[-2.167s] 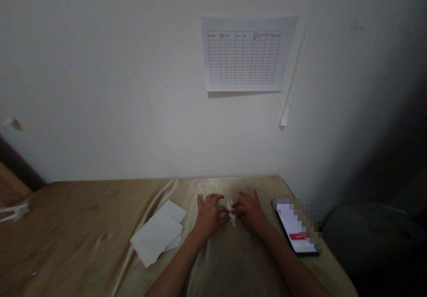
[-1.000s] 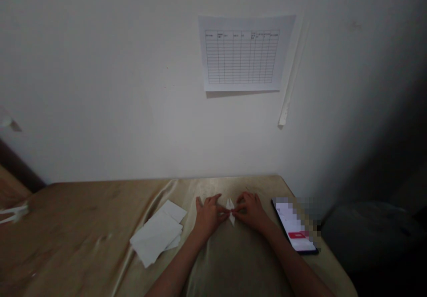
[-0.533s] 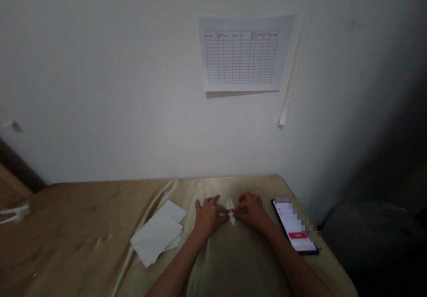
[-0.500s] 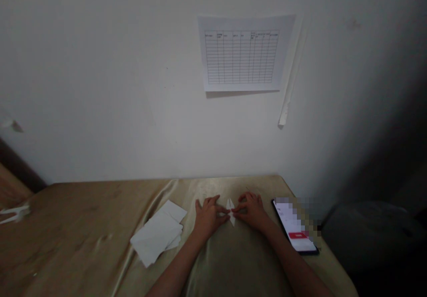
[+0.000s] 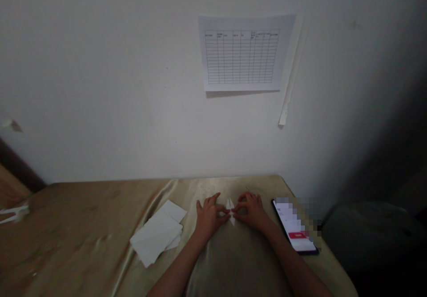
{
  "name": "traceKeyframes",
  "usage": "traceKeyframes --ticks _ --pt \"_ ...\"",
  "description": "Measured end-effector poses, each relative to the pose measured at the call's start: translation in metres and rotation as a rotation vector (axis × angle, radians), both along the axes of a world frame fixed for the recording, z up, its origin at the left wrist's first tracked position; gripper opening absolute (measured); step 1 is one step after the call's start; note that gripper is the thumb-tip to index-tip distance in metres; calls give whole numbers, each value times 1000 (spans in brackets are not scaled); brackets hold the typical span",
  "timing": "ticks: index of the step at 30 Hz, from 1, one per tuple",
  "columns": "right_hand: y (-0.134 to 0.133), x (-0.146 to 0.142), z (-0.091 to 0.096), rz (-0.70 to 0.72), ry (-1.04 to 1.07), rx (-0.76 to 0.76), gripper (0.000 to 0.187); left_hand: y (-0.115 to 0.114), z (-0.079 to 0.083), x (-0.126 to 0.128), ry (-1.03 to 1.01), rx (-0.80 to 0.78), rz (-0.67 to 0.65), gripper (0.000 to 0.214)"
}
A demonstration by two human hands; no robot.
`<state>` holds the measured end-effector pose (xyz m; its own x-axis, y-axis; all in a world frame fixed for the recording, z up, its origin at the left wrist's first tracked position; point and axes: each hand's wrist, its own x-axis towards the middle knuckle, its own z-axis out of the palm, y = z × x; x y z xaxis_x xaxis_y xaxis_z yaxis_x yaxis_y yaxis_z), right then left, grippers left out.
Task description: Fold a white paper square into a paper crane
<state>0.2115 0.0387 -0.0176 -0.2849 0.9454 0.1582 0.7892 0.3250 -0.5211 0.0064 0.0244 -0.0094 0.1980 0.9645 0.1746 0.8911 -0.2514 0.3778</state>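
Observation:
A small white folded paper piece (image 5: 231, 209) with pointed ends lies on the tan cloth-covered table (image 5: 83, 226), between my two hands. My left hand (image 5: 209, 215) rests on the cloth and pinches the paper's left side with thumb and fingertip, the other fingers lifted. My right hand (image 5: 251, 210) curls over the paper's right side, fingers bent and pressed on it. Both forearms reach in from the bottom edge.
A loose pile of white paper sheets (image 5: 157, 233) lies to the left of my hands. A lit phone (image 5: 293, 231) lies to the right near the table's edge. A printed grid sheet (image 5: 242, 52) hangs on the white wall.
My right hand's fingers have curled in tighter onto the paper, and both hands shifted very slightly. The paper piece stays in the same spot.

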Motion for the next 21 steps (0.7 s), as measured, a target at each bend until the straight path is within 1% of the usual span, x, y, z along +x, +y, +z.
traceKeyframes --ticks 7,13,16,19,21 --pt "-2 1 5 35 -33 -44 30 -4 -2 0 32 -23 -23 28" --pt "-3 4 3 44 3 -53 34 -3 -4 -3 2 -39 -55 36" --pt "-2 5 -1 39 28 -24 31 0 -6 -7 -32 -39 -91 32" --pt "-1 6 -6 37 56 10 20 4 -9 -8 -68 -22 -106 18" --pt "1 5 -9 30 71 30 14 6 -11 -8 -82 -14 -103 15"
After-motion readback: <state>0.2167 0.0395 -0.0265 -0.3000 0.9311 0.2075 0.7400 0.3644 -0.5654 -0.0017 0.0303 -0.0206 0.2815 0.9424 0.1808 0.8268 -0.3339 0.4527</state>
